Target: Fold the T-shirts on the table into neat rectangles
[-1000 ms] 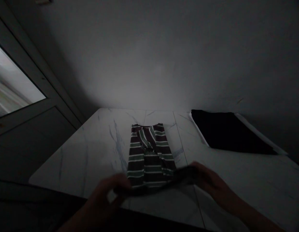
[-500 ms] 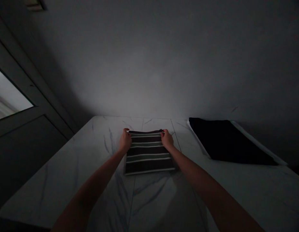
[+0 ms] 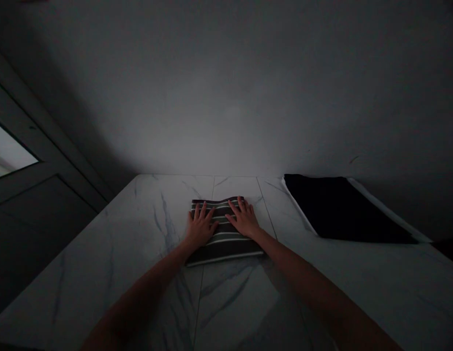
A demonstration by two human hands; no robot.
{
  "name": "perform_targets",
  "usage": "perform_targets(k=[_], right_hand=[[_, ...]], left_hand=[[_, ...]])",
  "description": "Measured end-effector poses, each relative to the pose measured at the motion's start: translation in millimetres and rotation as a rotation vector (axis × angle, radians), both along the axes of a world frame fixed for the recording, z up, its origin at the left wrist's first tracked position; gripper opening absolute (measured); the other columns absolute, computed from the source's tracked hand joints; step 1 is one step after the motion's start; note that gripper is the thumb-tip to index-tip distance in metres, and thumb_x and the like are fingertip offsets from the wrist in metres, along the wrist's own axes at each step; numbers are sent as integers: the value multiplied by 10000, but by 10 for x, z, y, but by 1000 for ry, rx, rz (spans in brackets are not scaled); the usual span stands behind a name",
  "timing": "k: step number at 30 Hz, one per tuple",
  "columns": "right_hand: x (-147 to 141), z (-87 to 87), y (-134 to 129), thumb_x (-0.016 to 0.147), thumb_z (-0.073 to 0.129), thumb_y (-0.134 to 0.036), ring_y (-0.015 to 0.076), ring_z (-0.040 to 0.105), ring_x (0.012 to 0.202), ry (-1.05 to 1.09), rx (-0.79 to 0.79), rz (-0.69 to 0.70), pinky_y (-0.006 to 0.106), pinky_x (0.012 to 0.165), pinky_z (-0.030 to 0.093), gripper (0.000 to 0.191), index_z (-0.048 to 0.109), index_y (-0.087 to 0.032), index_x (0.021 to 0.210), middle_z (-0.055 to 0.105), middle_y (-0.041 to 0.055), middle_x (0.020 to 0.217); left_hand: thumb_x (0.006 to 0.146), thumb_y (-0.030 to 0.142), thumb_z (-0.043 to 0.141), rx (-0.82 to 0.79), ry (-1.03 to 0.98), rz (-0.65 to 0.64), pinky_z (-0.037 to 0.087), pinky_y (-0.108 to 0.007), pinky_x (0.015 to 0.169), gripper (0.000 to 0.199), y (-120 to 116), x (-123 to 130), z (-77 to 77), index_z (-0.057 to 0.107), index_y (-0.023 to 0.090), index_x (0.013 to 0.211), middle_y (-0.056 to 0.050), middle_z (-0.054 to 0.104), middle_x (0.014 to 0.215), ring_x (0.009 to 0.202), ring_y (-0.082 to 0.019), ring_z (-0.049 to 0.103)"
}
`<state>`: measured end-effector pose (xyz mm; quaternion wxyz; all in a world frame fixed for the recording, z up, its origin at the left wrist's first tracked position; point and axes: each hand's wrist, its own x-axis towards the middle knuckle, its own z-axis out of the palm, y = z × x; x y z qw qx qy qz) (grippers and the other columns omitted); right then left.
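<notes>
A folded striped cloth (image 3: 226,248), dark with pale and greenish bands, lies on the marble-patterned table in front of me. My left hand (image 3: 200,226) rests flat on its left part, fingers spread and pointing away from me. On the right part lies my right hand (image 3: 244,219), also flat with its fingers apart. Both palms touch the cloth's upper face, and neither hand grips it. The near edge of the cloth shows below my hands, and its far edge is slightly wavy.
To the right, a flat black cloth (image 3: 346,209) lies on the table with white material showing along its sides. The table (image 3: 138,234) meets a grey wall (image 3: 226,97) at the back. A door (image 3: 32,180) with a glass pane stands at the left.
Both hands have let go of the cloth's far corners. They have moved inward onto its top and now lie flat with fingers spread. The view has shifted slightly.
</notes>
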<state>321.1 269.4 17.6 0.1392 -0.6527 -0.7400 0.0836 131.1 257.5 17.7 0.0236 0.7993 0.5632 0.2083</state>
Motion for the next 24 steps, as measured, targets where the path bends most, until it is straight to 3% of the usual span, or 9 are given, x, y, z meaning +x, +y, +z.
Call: perform_targets(k=[3,6,8,10,13,16,19,21,24], right_hand=[[42,-25,-26,927,542,-463,363,188,1479,111,13,-4,532,1177,180,684,344,-176,1516,181,189,1620],[163,-14,-198,876,603,-339,329,349,1417,273,78,-79,485,1137,317,677,366,-107,1466,362,238,1522],[274,5,-412,810,657,-272,313,459,1335,382,84,-112,463,1095,382,676,406,-108,1415,498,222,1404],[365,40,-640,763,694,-258,301,554,1233,494,15,-120,442,1046,431,661,448,-119,1360,591,189,1295],[395,130,-835,752,715,-315,288,637,1111,647,-149,-111,411,956,486,599,501,-132,1281,661,153,1198],[301,238,-745,748,726,-380,307,631,1131,695,-232,-175,405,941,482,556,545,-134,1212,665,161,1214],[156,341,-472,706,763,-331,334,624,1145,679,-242,-303,415,929,481,572,549,-150,1205,660,163,1238],[91,419,-280,674,777,-229,330,634,1129,675,-201,-313,394,906,493,613,533,-151,1231,662,160,1241],[167,586,-55,667,748,-102,301,667,1060,681,-47,-249,346,858,512,571,551,-122,1202,688,152,1184]], left_hand=[[843,395,641,12,-154,3,219,-637,1136,507,53,-90,-49,570,195,1304,-201,417,1505,1446,-415,268],[783,407,672,37,-397,103,335,-583,1103,531,43,-310,-5,546,153,1232,-232,547,1351,1385,-380,392],[720,482,692,-106,-624,170,478,-559,971,612,-49,-498,-10,503,179,1217,-184,647,1169,1188,-354,587],[647,558,715,-348,-826,147,568,-517,798,714,-188,-679,-78,465,213,1220,-108,694,994,919,-313,698],[609,600,733,-567,-854,19,592,-487,721,656,-370,-853,-231,534,292,1153,-56,717,899,828,-312,715],[599,595,733,-546,-757,-6,597,-477,761,550,-380,-860,-291,618,355,1081,-41,740,966,967,-345,701],[560,568,729,-416,-711,-3,566,-493,899,476,-219,-742,-129,691,373,992,-26,749,1063,1115,-364,653],[616,545,688,-413,-693,-19,543,-510,946,357,-91,-612,107,722,402,942,11,751,1084,1128,-347,653],[763,495,606,-454,-677,-139,567,-528,885,266,77,-321,554,727,412,985,34,763,1029,1017,-301,708]])
